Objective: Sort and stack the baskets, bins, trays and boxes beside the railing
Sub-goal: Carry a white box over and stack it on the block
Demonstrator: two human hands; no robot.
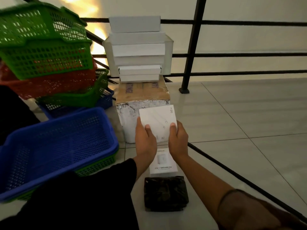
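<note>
Currently the left hand [145,141] and right hand [178,138] pinch a small white box [158,121] by its near edge; beyond the hands, the tall white box stack [137,47] could topple if bumped during placement

Both forearms are bare. The left hand [145,138] comes out of a black sleeve [93,193] pushed up past the wrist. The right hand [178,140] has a dark, thin, half-sheer sleeve [249,211] with a hemmed cuff near the elbow.
</note>
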